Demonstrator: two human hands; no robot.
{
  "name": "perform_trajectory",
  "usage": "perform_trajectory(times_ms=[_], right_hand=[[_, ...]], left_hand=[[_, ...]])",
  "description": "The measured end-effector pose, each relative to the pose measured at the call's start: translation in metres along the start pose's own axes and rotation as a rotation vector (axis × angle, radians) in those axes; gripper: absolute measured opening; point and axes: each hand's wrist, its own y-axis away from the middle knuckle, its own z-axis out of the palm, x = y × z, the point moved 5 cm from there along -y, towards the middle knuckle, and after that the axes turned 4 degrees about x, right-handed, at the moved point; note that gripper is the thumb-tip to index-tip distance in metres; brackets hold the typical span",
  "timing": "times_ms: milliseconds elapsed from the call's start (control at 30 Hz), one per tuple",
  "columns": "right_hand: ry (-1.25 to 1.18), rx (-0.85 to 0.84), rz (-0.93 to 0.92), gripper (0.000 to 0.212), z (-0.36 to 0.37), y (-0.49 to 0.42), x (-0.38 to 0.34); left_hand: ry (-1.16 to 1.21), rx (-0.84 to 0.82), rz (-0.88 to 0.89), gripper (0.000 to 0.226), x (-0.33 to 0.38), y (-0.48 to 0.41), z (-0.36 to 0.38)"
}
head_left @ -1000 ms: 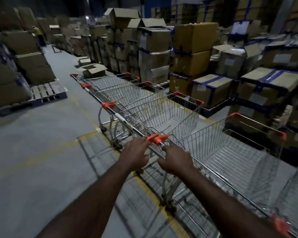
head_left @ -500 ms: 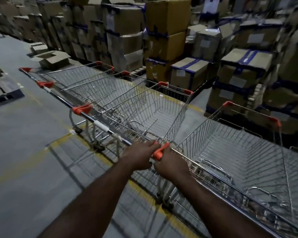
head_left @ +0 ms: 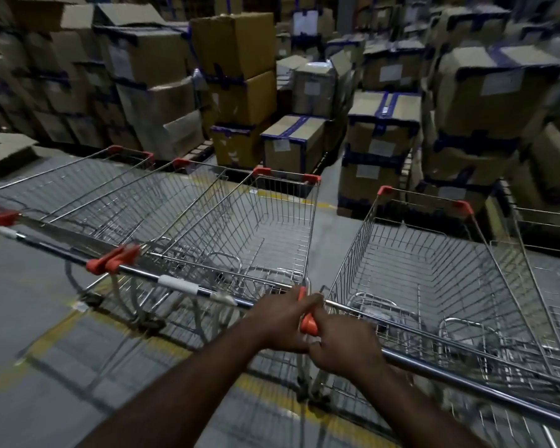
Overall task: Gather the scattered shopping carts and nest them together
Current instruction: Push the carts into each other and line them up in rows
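Observation:
Several wire shopping carts with orange corner caps stand side by side in a row. My left hand (head_left: 280, 321) grips the right end of the handle bar of the middle cart (head_left: 259, 221). My right hand (head_left: 343, 345) grips the left end of the handle bar of the right cart (head_left: 434, 276). An orange handle cap (head_left: 307, 324) shows between my two hands, which touch each other. Further carts (head_left: 117, 195) continue to the left, their handles lined up end to end.
Stacks of taped cardboard boxes (head_left: 236, 72) rise right behind the carts' front ends. Another cart basket (head_left: 550, 260) is at the far right. Grey concrete floor (head_left: 29, 318) with a yellow line (head_left: 272, 392) lies on my side of the carts.
The view has swung right and closer to the carts. The two handle ends have come together, and my hands now touch around the orange cap.

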Motion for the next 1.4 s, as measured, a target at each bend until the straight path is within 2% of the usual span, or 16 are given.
perform_trajectory(times_ms=[233, 367, 433, 500, 633, 700, 900, 967, 1100, 1233, 1400], right_hand=[[0.036, -0.006, 0.093, 0.063, 0.0, 0.004, -0.006], [0.089, 0.014, 0.171, 0.068, -0.008, 0.004, -0.028], [0.111, 0.069, 0.163, 0.069, -0.014, 0.0, -0.05], [0.095, 0.091, 0.143, 0.066, -0.014, -0.007, -0.073], [0.099, 0.062, 0.092, 0.061, 0.003, -0.017, -0.109], [0.129, 0.059, 0.048, 0.062, 0.01, -0.02, -0.13], [0.153, 0.066, -0.054, 0.062, 0.015, -0.036, -0.195], [0.158, 0.072, -0.085, 0.061, 0.016, -0.044, -0.215], [0.164, 0.053, -0.133, 0.057, 0.021, -0.062, -0.249], [0.125, 0.034, -0.191, 0.06, 0.029, -0.092, -0.278], [-0.031, 0.032, -0.315, 0.067, 0.026, -0.146, -0.343]], left_hand=[[-0.007, -0.032, -0.028, 0.098, -0.001, -0.003, 0.0], [0.012, -0.087, -0.015, 0.097, 0.0, 0.001, -0.006], [0.081, -0.072, 0.007, 0.084, -0.001, 0.006, -0.015], [0.158, -0.013, -0.006, 0.061, -0.015, 0.015, -0.027], [0.062, 0.042, -0.042, 0.042, -0.074, 0.053, -0.044], [0.036, 0.092, -0.087, 0.033, -0.108, 0.079, -0.049], [0.007, 0.348, -0.345, 0.047, -0.198, 0.175, -0.064], [0.024, 0.402, -0.457, 0.043, -0.222, 0.202, -0.069], [0.008, 0.444, -0.683, 0.051, -0.266, 0.233, -0.073], [0.039, 0.44, -0.787, 0.061, -0.302, 0.242, -0.083], [-0.005, 0.419, -0.841, 0.046, -0.346, 0.248, -0.093]])
